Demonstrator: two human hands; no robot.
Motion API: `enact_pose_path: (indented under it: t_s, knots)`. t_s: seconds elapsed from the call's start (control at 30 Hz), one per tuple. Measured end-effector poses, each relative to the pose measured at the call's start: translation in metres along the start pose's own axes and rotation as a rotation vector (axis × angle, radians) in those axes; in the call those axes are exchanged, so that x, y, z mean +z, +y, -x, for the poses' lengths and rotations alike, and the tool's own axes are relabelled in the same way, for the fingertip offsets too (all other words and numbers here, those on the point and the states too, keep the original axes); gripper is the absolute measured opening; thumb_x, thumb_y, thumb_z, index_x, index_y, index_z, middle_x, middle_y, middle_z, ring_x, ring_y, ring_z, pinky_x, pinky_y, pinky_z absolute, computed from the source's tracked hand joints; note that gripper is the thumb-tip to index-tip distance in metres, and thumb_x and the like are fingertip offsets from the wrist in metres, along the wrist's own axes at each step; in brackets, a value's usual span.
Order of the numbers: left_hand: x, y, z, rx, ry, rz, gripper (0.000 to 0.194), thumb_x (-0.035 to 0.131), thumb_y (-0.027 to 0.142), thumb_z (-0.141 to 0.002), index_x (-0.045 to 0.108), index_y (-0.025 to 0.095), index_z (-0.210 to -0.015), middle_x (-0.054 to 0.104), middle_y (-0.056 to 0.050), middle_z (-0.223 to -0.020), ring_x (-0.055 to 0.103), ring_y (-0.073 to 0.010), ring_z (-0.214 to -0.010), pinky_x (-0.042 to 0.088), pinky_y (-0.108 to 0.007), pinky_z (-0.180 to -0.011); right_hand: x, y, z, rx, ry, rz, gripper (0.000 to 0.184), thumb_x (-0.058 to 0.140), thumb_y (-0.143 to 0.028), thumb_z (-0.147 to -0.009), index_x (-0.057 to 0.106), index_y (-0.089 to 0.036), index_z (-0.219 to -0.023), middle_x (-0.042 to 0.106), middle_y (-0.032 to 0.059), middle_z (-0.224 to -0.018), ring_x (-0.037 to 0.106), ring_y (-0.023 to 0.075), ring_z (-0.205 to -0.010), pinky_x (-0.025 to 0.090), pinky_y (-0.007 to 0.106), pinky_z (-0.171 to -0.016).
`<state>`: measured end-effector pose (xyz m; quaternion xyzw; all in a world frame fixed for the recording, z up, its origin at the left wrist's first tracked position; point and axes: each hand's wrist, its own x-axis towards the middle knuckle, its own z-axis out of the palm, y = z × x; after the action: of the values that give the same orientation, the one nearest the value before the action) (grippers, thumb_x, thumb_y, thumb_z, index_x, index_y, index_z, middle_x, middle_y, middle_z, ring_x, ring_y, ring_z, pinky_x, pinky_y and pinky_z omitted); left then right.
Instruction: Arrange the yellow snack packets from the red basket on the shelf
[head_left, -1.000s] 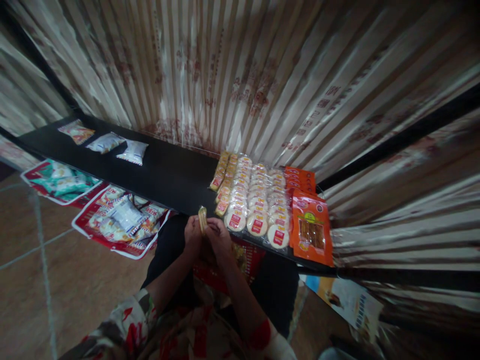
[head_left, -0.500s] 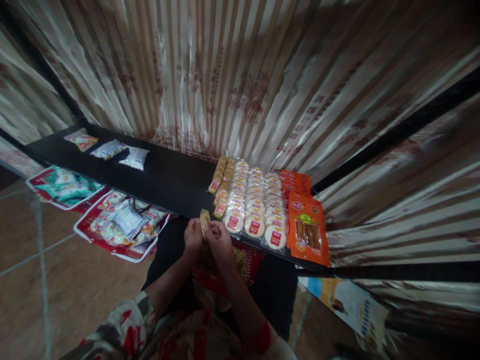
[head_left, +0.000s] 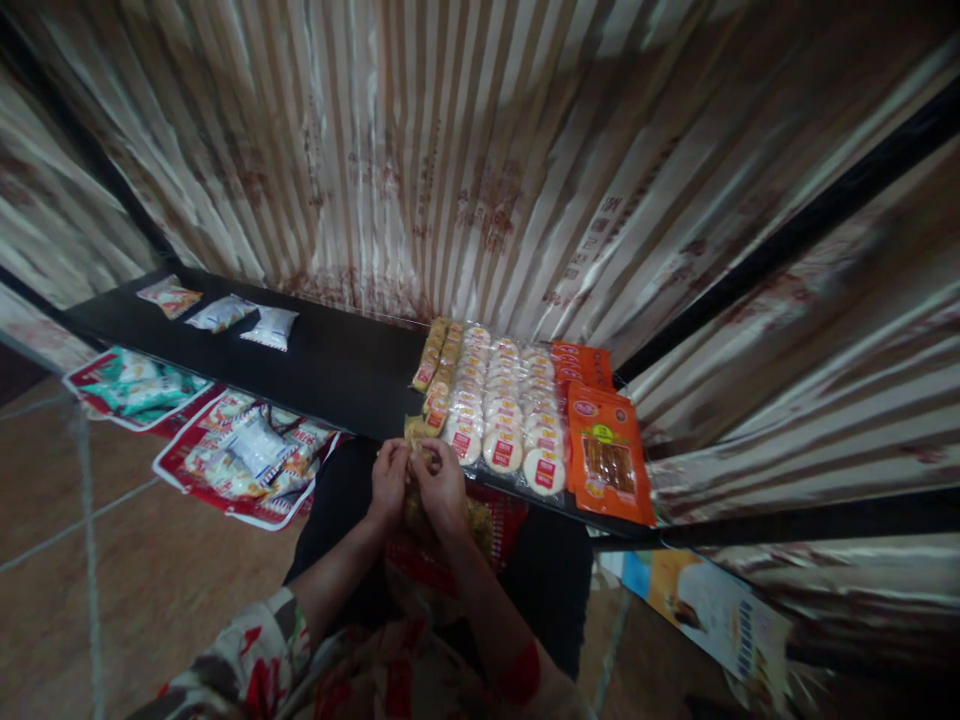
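Note:
Close together above my lap, my left hand [head_left: 390, 485] and my right hand [head_left: 442, 490] pinch one wrapped yellowish snack bar [head_left: 417, 430] from either side. Its upper end pokes up beyond my fingers, close to the shelf's front edge; the lower part is hidden. Under my hands, a red bag [head_left: 514, 515] on my lap holds more yellowish packets. Just past my fingers lie two rows of similar wrapped bars [head_left: 430, 362]. Beside them are three overlapping rows of round white wrapped crackers [head_left: 503, 450] with red labels.
Orange snack pouches [head_left: 611, 455] lie at the right end of the black shelf [head_left: 337, 360]. Three small packets [head_left: 268, 327] rest toward its left. Open red bags of packets [head_left: 255, 455] stand below its front edge. A striped curtain [head_left: 390, 150] hangs behind.
The snack bar has turned between my fingers, its upper end tipping toward the shelf edge. Both hands stay close together. The view has shifted slightly.

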<state>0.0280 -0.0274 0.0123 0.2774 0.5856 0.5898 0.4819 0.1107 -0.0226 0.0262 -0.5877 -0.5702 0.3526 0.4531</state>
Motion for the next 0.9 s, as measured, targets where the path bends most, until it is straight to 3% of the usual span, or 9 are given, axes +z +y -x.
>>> enact_pose_path:
  t_s: [0.17,0.57,0.9]
  knots:
    - [0.000,-0.001,0.003,0.009,0.033,-0.031,0.027,0.055,0.042,-0.073,0.056,0.016,-0.081,0.056,0.002,-0.068,0.050,-0.0092,-0.057,0.041,-0.019,-0.052,0.000,0.007,0.006,-0.025,-0.010,-0.058,0.023,0.053,-0.032,-0.078,0.062,-0.019,-0.094,0.062,0.0067,-0.101,0.059,0.0183,-0.091,0.050,0.029,-0.073]
    - [0.002,-0.008,0.006,0.006,0.038,-0.070,0.027,0.046,0.039,-0.076,0.059,0.016,-0.078,0.057,0.002,-0.066,0.051,-0.0117,-0.060,0.041,-0.022,-0.056,-0.002,0.020,0.008,0.030,-0.019,-0.199,0.022,0.045,-0.023,-0.078,0.060,-0.020,-0.094,0.067,0.0034,-0.089,0.064,0.0160,-0.080,0.051,0.029,-0.076]
    - [0.005,0.002,0.007,0.016,0.054,-0.196,0.023,0.045,0.030,-0.076,0.060,0.015,-0.068,0.059,-0.002,-0.062,0.052,-0.0148,-0.059,0.041,-0.025,-0.055,-0.001,0.024,0.005,0.052,-0.017,-0.194,0.023,0.046,-0.024,-0.077,0.063,-0.021,-0.092,0.068,0.0024,-0.085,0.064,0.0160,-0.076,0.052,0.028,-0.072]
